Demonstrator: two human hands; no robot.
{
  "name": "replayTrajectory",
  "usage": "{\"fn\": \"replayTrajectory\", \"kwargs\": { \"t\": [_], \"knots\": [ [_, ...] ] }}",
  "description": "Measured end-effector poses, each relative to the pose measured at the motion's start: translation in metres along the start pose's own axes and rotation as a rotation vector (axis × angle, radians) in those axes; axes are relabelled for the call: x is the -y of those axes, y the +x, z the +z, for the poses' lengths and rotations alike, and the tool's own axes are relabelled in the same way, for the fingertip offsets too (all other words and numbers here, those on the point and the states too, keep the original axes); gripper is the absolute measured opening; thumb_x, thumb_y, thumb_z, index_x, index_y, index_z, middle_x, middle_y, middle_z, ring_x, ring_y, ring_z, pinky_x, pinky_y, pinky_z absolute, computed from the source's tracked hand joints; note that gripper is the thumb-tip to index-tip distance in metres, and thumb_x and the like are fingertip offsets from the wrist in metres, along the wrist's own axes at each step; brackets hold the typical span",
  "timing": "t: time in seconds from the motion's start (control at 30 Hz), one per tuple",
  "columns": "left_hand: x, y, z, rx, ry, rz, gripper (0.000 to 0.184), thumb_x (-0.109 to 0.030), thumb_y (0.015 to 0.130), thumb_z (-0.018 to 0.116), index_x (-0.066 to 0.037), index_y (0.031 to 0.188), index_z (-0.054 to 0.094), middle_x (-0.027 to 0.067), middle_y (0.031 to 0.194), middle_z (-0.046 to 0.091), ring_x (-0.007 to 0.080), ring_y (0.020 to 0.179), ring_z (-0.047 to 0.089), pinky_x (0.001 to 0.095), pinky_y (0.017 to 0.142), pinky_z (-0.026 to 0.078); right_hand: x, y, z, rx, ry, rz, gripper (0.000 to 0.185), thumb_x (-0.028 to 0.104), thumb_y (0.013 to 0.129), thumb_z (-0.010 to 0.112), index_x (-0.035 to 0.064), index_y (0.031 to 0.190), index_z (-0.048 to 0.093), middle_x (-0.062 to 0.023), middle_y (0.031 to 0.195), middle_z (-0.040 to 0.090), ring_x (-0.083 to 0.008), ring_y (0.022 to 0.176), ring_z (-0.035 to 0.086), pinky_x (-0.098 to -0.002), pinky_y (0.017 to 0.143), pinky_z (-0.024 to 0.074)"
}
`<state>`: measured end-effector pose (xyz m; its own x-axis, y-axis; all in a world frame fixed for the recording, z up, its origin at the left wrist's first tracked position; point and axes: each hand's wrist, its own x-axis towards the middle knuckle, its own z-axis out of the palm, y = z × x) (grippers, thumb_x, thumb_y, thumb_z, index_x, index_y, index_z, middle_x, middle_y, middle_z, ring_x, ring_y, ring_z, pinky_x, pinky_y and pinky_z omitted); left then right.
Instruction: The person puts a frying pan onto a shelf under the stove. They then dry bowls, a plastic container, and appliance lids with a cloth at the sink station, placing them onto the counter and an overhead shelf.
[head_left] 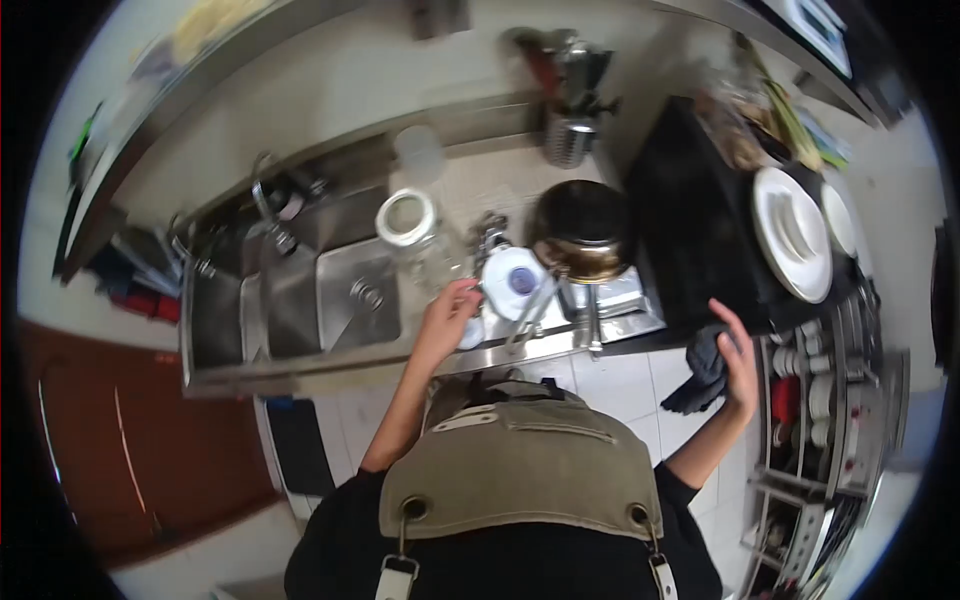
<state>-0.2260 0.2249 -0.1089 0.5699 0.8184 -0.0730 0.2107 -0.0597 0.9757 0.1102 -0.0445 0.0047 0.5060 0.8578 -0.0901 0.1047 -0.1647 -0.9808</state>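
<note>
My left hand (452, 312) is over the front of the steel counter, its fingers curled at the left edge of a round white vessel (497, 294) with a purple-blue middle. Whether they grip its edge is too blurred to make out. A small whitish item (471, 334) shows partly below this hand. My right hand (738, 362) is off the counter's right front, closed on a dark grey cloth (706, 366) that hangs down. A shiny pan (582, 225) with a dark inside sits behind the white vessel. Tongs-like metal utensils (532, 318) lie in front of it.
Glass jar (407, 220) and clear container (420, 152) stand left, beside the steel sinks (345, 300) and taps (268, 205). A utensil holder (571, 140) is at the back. White plates (793, 235) rest on a black surface at right, above a dish rack (800, 390).
</note>
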Motion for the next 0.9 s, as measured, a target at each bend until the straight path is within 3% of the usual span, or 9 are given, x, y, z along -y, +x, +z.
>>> {"fn": "replayTrajectory", "kwargs": {
  "t": [0.07, 0.1, 0.13, 0.23, 0.4, 0.43, 0.63, 0.73, 0.9],
  "knots": [
    [0.018, 0.003, 0.002, -0.046, -0.011, -0.055, 0.026, -0.012, 0.087, 0.053, -0.003, 0.112, 0.056, 0.0091, 0.093, 0.065, 0.0174, 0.084, 0.062, 0.0297, 0.075, 0.049, -0.023, 0.008, 0.037, -0.021, -0.133, 0.049, 0.047, 0.03, 0.085, 0.056, 0.001, 0.122, 0.053, -0.0086, 0.118, 0.055, -0.0139, 0.099, 0.051, -0.026, 0.091, 0.0357],
    [0.027, 0.004, 0.004, -0.097, 0.119, -0.008, 0.026, -0.012, 0.087, 0.054, -0.002, 0.11, 0.056, 0.0098, 0.092, 0.065, 0.0187, 0.082, 0.062, 0.0298, 0.073, 0.049, -0.033, 0.008, 0.053, 0.018, -0.003, 0.148, 0.043, 0.025, 0.086, 0.056, 0.0021, 0.121, 0.053, -0.0099, 0.12, 0.054, -0.0172, 0.109, 0.048, -0.0286, 0.097, 0.0312],
    [0.046, 0.006, 0.007, -0.132, 0.081, 0.006, 0.029, -0.016, 0.083, 0.058, -0.001, 0.109, 0.057, 0.0118, 0.093, 0.064, 0.0228, 0.08, 0.063, 0.0325, 0.073, 0.049, -0.049, 0.012, 0.065, 0.003, -0.075, 0.095, 0.04, 0.021, 0.086, 0.056, 0.0021, 0.122, 0.053, -0.0094, 0.115, 0.056, -0.0168, 0.107, 0.048, -0.0278, 0.097, 0.0313],
    [0.087, 0.005, 0.004, -0.14, 0.315, -0.108, 0.037, -0.021, 0.078, 0.063, 0.0, 0.109, 0.057, 0.0145, 0.098, 0.063, 0.028, 0.087, 0.061, 0.0377, 0.079, 0.048, -0.034, 0.011, 0.101, 0.094, 0.079, 0.208, 0.041, 0.019, 0.086, 0.057, 0.0029, 0.123, 0.052, -0.0046, 0.104, 0.058, -0.011, 0.092, 0.051, -0.0229, 0.087, 0.0369],
    [0.098, -0.019, 0.009, -0.195, 0.738, -0.146, 0.06, -0.025, 0.07, 0.071, -0.002, 0.12, 0.048, 0.018, 0.114, 0.05, 0.036, 0.105, 0.049, 0.0441, 0.087, 0.043, -0.032, 0.023, 0.112, 0.21, -0.049, 0.147, 0.04, 0.019, 0.086, 0.057, 0.003, 0.122, 0.052, -0.0054, 0.105, 0.057, -0.0118, 0.094, 0.051, -0.0239, 0.088, 0.0371],
    [0.091, -0.022, 0.009, -0.144, 0.758, -0.139, 0.069, -0.026, 0.065, 0.075, -0.004, 0.123, 0.045, 0.0169, 0.117, 0.045, 0.0356, 0.107, 0.045, 0.0449, 0.086, 0.044, -0.032, 0.026, 0.111, 0.228, -0.064, 0.17, 0.039, 0.019, 0.087, 0.057, 0.003, 0.122, 0.053, -0.0059, 0.106, 0.057, -0.0121, 0.096, 0.05, -0.0242, 0.089, 0.0365],
    [0.086, -0.026, 0.027, -0.165, 0.97, 0.056, 0.076, -0.025, 0.056, 0.081, -0.004, 0.12, 0.046, 0.0135, 0.117, 0.041, 0.0314, 0.107, 0.043, 0.0432, 0.082, 0.045, -0.029, 0.032, 0.117, 0.261, -0.195, 0.097, 0.038, 0.02, 0.086, 0.058, 0.0045, 0.121, 0.054, -0.0082, 0.111, 0.057, -0.0144, 0.101, 0.05, -0.0263, 0.093, 0.0348],
    [0.095, -0.023, 0.033, -0.127, 0.994, 0.033, 0.072, -0.022, 0.057, 0.08, -0.004, 0.118, 0.047, 0.0139, 0.114, 0.042, 0.0314, 0.104, 0.043, 0.0416, 0.081, 0.046, -0.023, 0.032, 0.128, 0.322, -0.259, 0.038, 0.038, 0.019, 0.086, 0.057, 0.0056, 0.121, 0.054, -0.0095, 0.115, 0.057, -0.0156, 0.103, 0.05, -0.0275, 0.092, 0.0364],
    [0.083, -0.028, 0.022, -0.108, 0.92, 0.052, 0.069, -0.017, 0.058, 0.077, -0.001, 0.117, 0.047, 0.0152, 0.113, 0.043, 0.0329, 0.105, 0.043, 0.0417, 0.084, 0.045, -0.022, 0.029, 0.141, 0.379, -0.172, 0.131, 0.038, 0.017, 0.086, 0.059, 0.0076, 0.123, 0.052, -0.0092, 0.112, 0.057, -0.0155, 0.102, 0.05, -0.0273, 0.091, 0.0368]
  ]
}}
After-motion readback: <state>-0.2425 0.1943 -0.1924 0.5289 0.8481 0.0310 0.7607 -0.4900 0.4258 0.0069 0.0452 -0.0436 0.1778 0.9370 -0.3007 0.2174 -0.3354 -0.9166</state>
